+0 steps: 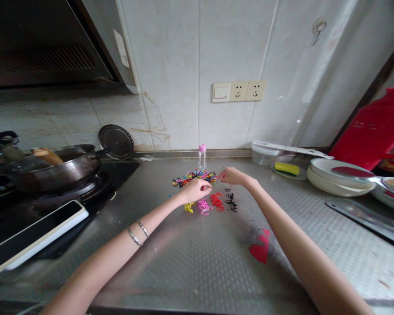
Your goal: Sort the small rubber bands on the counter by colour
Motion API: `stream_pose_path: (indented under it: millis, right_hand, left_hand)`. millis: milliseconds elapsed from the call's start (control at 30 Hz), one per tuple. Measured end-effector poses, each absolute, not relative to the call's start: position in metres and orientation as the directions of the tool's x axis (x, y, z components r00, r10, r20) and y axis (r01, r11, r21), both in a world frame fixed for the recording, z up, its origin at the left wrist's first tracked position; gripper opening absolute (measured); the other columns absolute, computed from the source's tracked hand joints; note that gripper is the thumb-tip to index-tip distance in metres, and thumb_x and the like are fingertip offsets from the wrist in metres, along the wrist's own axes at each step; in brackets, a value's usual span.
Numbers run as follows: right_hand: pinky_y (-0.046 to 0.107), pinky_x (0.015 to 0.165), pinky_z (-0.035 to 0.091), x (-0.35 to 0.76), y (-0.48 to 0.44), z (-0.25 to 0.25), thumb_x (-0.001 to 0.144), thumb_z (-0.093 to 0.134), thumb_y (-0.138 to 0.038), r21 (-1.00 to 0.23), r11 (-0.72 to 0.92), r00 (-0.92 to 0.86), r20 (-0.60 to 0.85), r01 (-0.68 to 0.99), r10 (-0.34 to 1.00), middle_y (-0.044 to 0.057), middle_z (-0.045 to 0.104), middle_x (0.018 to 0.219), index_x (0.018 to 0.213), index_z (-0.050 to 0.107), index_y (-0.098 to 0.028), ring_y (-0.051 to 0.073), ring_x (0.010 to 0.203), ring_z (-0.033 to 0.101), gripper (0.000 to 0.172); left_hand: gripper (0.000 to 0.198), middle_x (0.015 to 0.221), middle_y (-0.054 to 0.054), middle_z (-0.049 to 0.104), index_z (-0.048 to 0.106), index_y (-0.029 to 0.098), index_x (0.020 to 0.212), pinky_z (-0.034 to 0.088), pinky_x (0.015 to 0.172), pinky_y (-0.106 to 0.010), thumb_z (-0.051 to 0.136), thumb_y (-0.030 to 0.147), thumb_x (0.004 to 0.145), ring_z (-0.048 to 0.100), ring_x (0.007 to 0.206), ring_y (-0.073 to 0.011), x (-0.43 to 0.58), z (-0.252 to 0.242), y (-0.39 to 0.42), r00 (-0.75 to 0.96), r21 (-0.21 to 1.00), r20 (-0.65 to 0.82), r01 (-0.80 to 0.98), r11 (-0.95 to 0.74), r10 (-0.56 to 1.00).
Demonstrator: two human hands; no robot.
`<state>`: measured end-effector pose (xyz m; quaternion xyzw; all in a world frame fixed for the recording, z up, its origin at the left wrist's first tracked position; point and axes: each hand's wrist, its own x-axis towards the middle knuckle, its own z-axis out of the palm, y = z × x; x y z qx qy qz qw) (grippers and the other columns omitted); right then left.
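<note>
Head cam: mixed pile of small bands [197, 175], look like hair ties, sits mid-counter [184, 262], just in front of clear bottle w/ pink cap [202, 156]. From where I sit, pile is just beyond L hand [198, 191] and directly left of R hand [228, 176]. Long axis runs L-R, approx parallel to wall [174, 65]. R fingers are right by its R end; L hand overlaps its near edge in view, so nearness approx equal. L fingers curled, small gap to thumb; can't make out if a band's in there. R fingers bent, tips close together, grip unclear too. Pile: loose, tangled, multicolor, thin loops. Nearer me, one-color clumps L to R: yellow [188, 207], pink [203, 206], red [217, 201], black [231, 203].
</note>
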<state>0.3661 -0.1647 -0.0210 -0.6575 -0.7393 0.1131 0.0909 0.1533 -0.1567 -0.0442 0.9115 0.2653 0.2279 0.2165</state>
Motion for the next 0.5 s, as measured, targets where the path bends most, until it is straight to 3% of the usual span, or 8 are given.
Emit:
stream_pose_path:
  millis: [100,267,500]
  right_hand:
    - [0.019,0.067,0.042,0.363,-0.164,-0.026,0.069,0.051,-0.016,-0.261,0.118,-0.105,0.062,0.958,0.993,0.006,0.068,0.087,0.089,0.068,-0.016,0.016,0.078,0.06,0.027]
    - [0.016,0.064,0.039,0.353,-0.168,-0.033,0.068,0.052,-0.016,-0.309,0.158,-0.148,0.055,0.938,0.987,0.006,0.068,0.076,0.082,0.069,-0.013,0.014,0.074,0.059,0.022]
    - [0.016,0.063,0.039,0.348,-0.169,-0.04,0.071,0.049,-0.017,-0.285,0.159,-0.15,0.056,0.945,0.987,0.006,0.067,0.077,0.078,0.068,-0.015,0.013,0.072,0.059,0.02]
  left_hand:
    - [0.027,0.072,-0.004,0.066,0.067,0.012,0.083,0.039,0.061,-0.022,0.048,0.031,0.077,0.055,0.064,-0.0132,0.142,-0.046,-0.135,0.686,0.555,0.341,0.405,-0.727,0.642]
    - [0.027,0.078,-0.006,0.067,0.067,0.01,0.078,0.041,0.064,-0.022,0.047,0.028,0.076,0.057,0.07,-0.0143,0.115,-0.045,-0.097,0.55,0.622,0.376,0.447,-0.642,0.746]
    - [0.025,0.069,-0.006,0.065,0.066,0.009,0.08,0.042,0.059,-0.022,0.046,0.023,0.074,0.056,0.061,-0.0125,0.088,-0.034,-0.074,0.426,0.698,0.332,0.489,-0.523,0.841]
